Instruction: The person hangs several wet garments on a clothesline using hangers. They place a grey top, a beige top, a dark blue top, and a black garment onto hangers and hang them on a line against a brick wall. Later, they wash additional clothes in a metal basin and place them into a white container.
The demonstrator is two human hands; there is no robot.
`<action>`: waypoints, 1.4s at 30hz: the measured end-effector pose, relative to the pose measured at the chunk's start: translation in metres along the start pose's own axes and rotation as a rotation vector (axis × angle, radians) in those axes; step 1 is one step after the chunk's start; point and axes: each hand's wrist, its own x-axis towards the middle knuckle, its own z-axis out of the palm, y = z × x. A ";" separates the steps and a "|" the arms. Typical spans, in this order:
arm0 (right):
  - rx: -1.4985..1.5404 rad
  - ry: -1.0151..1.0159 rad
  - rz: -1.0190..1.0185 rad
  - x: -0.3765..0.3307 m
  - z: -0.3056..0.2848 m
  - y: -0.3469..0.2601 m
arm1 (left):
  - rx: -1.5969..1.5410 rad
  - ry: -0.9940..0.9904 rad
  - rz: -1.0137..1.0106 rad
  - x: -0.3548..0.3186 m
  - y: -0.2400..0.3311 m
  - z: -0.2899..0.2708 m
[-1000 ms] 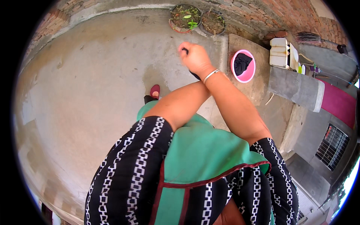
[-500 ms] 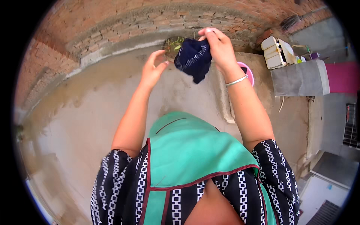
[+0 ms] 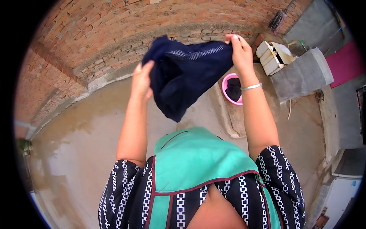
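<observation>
A dark navy cloth garment with a band of small pale marks hangs in the air, stretched between my two hands. My left hand grips its left edge, thumb at the front; some of those fingers are hidden behind the fabric. At the upper right corner, my right hand pinches the cloth between thumb and fingers. A dark fold gapes on the garment's left part. Below and to the right of it, a pink basin holds a bunched black cloth.
A brick wall runs along the far side. To the right stand a cream-coloured machine, a grey cylindrical tank and a hanging broom. The concrete floor looks wet on the left. A raised slab edge lies near the basin.
The garment was bunched and hung from my right hand alone, my left hand open beside it. Now my left hand has taken hold and the cloth is spread wide. More of the basin shows.
</observation>
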 end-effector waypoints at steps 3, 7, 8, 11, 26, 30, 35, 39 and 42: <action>-0.206 0.175 -0.171 -0.001 -0.035 0.014 | 0.070 0.120 0.176 0.006 0.032 -0.019; -0.350 0.251 -0.201 0.008 -0.063 0.013 | 0.281 0.328 0.257 0.032 0.076 -0.049; -0.334 0.259 -0.135 0.013 -0.070 0.008 | 0.270 0.286 0.273 0.036 0.085 -0.059; -0.137 0.109 -0.202 0.019 -0.051 -0.028 | 0.306 0.171 0.261 0.057 0.092 -0.073; 0.279 0.199 -0.021 0.111 -0.044 -0.025 | 0.770 -0.103 0.162 0.107 0.120 -0.089; 0.123 0.309 -0.273 0.106 -0.013 -0.034 | 0.281 -0.283 0.349 0.105 0.147 -0.032; 0.077 -0.039 -0.583 0.024 0.112 -0.086 | 0.577 -0.829 0.517 0.022 0.232 0.087; 0.794 -0.249 0.426 0.046 0.189 -0.018 | 0.867 -0.537 0.809 0.081 0.200 0.040; 1.176 -0.455 0.470 0.063 0.198 -0.014 | 0.395 0.100 0.505 0.129 0.133 -0.139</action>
